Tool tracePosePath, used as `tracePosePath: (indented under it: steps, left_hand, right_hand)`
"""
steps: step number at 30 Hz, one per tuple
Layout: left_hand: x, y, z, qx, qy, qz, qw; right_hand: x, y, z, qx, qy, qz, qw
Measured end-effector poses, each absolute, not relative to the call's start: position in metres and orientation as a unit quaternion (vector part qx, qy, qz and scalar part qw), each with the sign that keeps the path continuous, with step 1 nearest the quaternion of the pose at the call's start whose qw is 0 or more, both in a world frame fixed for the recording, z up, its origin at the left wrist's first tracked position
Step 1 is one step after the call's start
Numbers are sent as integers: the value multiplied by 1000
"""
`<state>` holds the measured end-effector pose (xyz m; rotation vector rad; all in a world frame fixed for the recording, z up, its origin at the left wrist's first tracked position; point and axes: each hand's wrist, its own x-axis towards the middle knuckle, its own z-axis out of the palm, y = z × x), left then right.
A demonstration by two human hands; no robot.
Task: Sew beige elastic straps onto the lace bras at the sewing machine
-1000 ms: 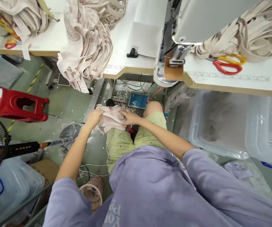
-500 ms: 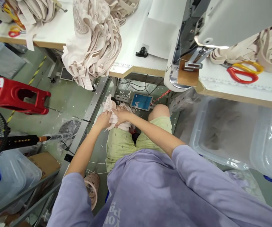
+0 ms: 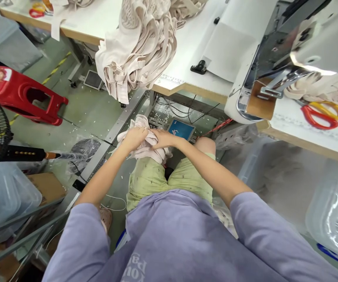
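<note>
left hand + right hand: both closed on pale fabric bundle | change: hands now together, bundle gathered tighter on left knee | desk far.

Pink cloth bundle on the knee was gathered tighter; left hand & right hand were brought together on top, fingers nearly touching vs. apart 1 s before.
</note>
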<state>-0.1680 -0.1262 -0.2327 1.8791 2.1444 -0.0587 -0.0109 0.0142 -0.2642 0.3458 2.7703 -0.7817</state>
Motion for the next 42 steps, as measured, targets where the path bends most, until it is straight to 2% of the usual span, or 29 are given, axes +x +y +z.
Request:
tracePosePath:
  steps: [6,10,17,20,23,25,27,30,31,33,36,38,40,42]
  left_hand:
    - [-126,-181,-248,572,804,-8,166]
    - [-117,-212,-252,528,826,23,194]
    - [-125,-173,-214,417,879,84,216]
    - [-98,-162,-177,436,857,131,241]
    - [-63,-157,-139,496,805,190,262]
    - [-48,-155,-122,535,765,231,274]
    - [-43,-155,-113,533,712,350,293]
    - [-29,-149,-103,365,613,542,443]
    - [-18,-142,-100,291,568,553,535]
    - [11,-119,-94,303,511,510,622]
    - [53,-70,-88,340,470,472,664]
    - [71,-41,-86,354,478,460,660]
    - [81,-23,-83,363,512,448,636]
    - [86,-14,-80,379,554,429,605]
  right_hand:
    - [7,-2,-269,74,963,-222,137]
    - [28,-26,-271,84,964,-235,92]
    - [37,-54,-254,119,959,-251,60]
    - [51,-45,-228,121,954,-272,46]
    - [81,-33,-196,235,900,-364,-47]
    - [107,-32,-170,238,870,-432,-19]
    - [134,-37,-137,242,858,-452,-23]
    - [173,-48,-74,249,844,-475,14]
    - [185,-51,-53,251,832,-493,38]
    - [205,-46,-14,257,796,-543,71]
    - [237,-9,22,226,748,-623,49]
    - [262,27,30,162,753,-635,56]
    - [286,66,27,149,806,-569,69]
    - [301,114,15,283,861,-421,21]
